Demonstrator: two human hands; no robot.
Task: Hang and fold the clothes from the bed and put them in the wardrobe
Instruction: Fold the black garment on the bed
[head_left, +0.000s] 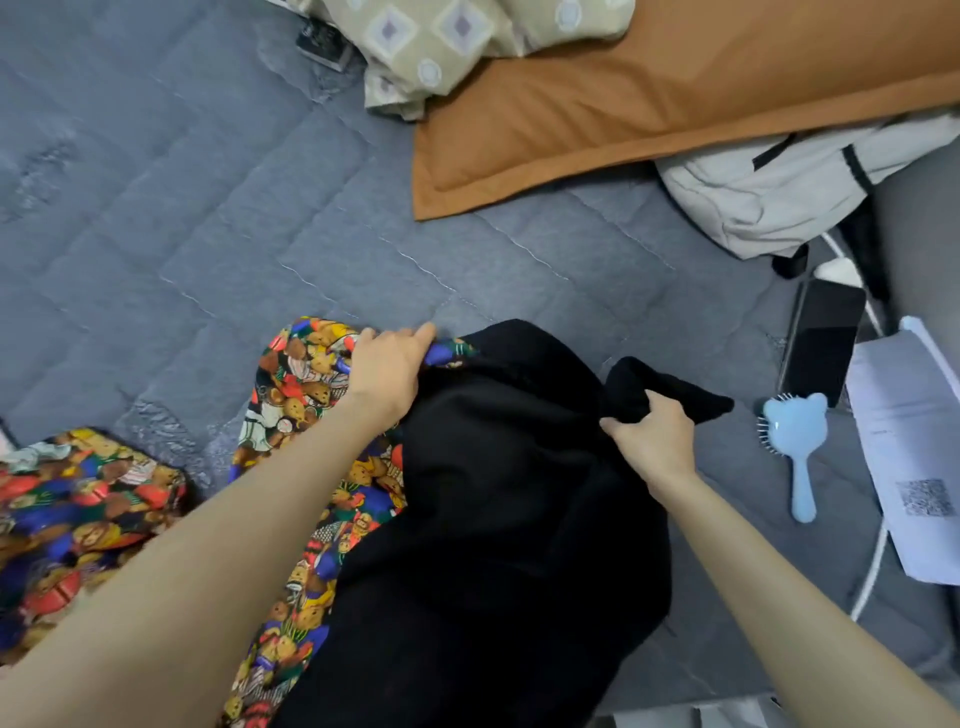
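The black fabric garment (493, 519) lies on the grey quilted bed cover (208, 234) between both forearms, its long axis running away from the person, and overlaps a multicoloured bear-print cloth (306, 395). The right hand (652, 441), nearer, pinches the garment's right flap. The left hand (387, 371), farther, grips the bear-print cloth at the garment's far-left edge.

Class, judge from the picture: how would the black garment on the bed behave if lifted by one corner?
Probably floppy: the black garment bunches and creases where the right hand grips it. Likely to sag and trail, since it drapes loosely over the printed cloth.
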